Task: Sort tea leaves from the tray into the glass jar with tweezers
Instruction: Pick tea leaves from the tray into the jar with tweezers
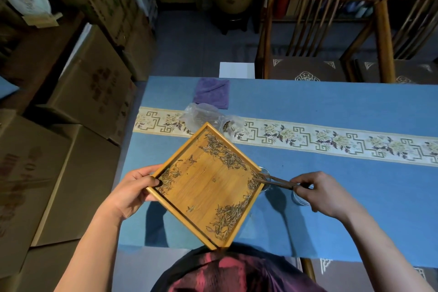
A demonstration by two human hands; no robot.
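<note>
- Two hands work: left hand (136,191) grips the bamboo tray (208,185) by its left corner, thumb inside the rim
- right hand (323,193) pinches wooden tweezers (275,181), tips at the tray's right corner among tea leaves (227,217)
- glass jar (266,173) sits just beyond that corner, mostly hidden under the tweezers

One tray (208,185), one pair of tweezers (276,181), two hands, two chairs past the table (331,111), one cloth (212,92), perhaps one jar (265,170) beside the tray.

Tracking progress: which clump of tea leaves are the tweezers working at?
The tweezers reach the small clump at the tray's right corner, not the other clumps.
</note>
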